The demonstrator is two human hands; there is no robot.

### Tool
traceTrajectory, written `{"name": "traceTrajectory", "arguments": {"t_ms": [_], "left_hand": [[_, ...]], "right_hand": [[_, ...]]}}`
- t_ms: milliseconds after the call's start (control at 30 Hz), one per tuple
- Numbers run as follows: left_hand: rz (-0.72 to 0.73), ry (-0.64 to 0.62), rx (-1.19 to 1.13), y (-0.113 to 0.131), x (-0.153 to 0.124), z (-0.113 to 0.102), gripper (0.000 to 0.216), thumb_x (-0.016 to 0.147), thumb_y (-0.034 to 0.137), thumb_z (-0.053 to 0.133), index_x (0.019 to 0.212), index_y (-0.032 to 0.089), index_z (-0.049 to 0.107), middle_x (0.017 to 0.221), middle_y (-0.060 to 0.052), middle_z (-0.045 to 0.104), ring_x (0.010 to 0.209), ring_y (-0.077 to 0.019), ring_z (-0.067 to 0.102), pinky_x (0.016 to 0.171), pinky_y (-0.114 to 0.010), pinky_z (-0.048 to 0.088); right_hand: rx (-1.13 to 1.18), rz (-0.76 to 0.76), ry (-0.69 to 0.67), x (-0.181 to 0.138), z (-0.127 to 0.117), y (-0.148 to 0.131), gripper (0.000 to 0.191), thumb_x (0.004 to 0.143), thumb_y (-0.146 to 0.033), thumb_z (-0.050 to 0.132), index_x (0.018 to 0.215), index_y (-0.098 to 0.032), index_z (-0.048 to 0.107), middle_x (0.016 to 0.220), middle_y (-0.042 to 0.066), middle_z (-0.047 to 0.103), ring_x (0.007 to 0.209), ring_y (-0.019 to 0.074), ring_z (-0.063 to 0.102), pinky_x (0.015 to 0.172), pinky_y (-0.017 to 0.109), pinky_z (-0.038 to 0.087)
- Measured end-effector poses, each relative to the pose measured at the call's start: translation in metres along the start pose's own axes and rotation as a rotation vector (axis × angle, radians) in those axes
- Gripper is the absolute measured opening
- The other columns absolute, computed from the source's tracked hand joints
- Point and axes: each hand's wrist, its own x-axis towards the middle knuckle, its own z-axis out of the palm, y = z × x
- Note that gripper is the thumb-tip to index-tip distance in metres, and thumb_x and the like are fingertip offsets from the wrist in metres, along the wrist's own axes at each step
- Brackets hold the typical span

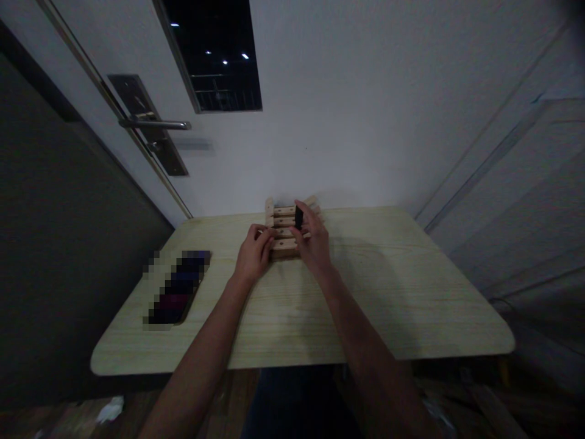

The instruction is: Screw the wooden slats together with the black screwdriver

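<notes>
Near the far edge of the pale wooden table (365,292) lies a slatted light-wood rack (283,213). The left hand (252,253) grips the rack's left side. The right hand (313,242) pinches a small black block (298,217) upright against the slats.

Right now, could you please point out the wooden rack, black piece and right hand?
wooden rack (283,245): head view, lowest slat.
black piece (298,217): head view, its middle.
right hand (315,247): head view, its back.

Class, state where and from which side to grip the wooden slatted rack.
Probably by its two ends, coming from left and right: the wooden rack lies on the table, slats running crosswise, ends exposed. The left hand and right hand, holding a black piece, sit there.
</notes>
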Motion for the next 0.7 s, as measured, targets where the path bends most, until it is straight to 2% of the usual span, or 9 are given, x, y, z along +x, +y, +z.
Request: {"name": "traceTrajectory", "arguments": {"t_ms": [100, 367, 567, 700], "left_hand": [[0.003, 0.006, 0.002, 0.001, 0.0, -0.001, 0.031, 0.095, 0.031, 0.033, 0.106, 0.019, 0.06, 0.103, -0.008, 0.05, 0.084, -0.0168, 0.053, 0.076, -0.03, 0.049], [-0.002, 0.004, -0.001, 0.003, 0.001, -0.001, 0.031, 0.095, 0.03, 0.032, 0.105, 0.019, 0.06, 0.103, -0.008, 0.05, 0.085, -0.0168, 0.053, 0.076, -0.03, 0.049], [0.003, 0.01, -0.015, 0.001, 0.0, 0.0, 0.03, 0.095, 0.031, 0.033, 0.106, 0.02, 0.059, 0.104, -0.007, 0.049, 0.085, -0.0164, 0.053, 0.077, -0.03, 0.049], [0.003, 0.007, -0.008, 0.002, 0.0, -0.001, 0.031, 0.095, 0.031, 0.032, 0.106, 0.019, 0.059, 0.104, -0.008, 0.049, 0.084, -0.0164, 0.053, 0.077, -0.032, 0.05]], "right_hand": [[-0.022, -0.009, 0.006, 0.0, -0.002, -0.002, 0.048, 0.089, -0.035, 0.051, 0.135, -0.028, 0.041, 0.117, 0.006, 0.061, 0.102, 0.0217, 0.06, 0.08, 0.036, 0.057], [-0.005, -0.021, -0.078, -0.001, -0.007, -0.008, 0.049, 0.095, -0.029, 0.032, 0.143, -0.025, 0.026, 0.125, 0.008, 0.059, 0.091, 0.017, 0.066, 0.074, 0.029, 0.057], [0.085, 0.042, -0.113, -0.001, -0.006, -0.007, 0.049, 0.093, -0.027, 0.039, 0.142, -0.029, 0.031, 0.126, 0.005, 0.06, 0.087, 0.0159, 0.067, 0.065, 0.026, 0.059], [0.122, 0.076, -0.135, -0.002, -0.004, -0.011, 0.055, 0.092, -0.026, 0.043, 0.144, -0.033, 0.026, 0.13, 0.003, 0.058, 0.082, 0.015, 0.067, 0.06, 0.025, 0.059]]}}
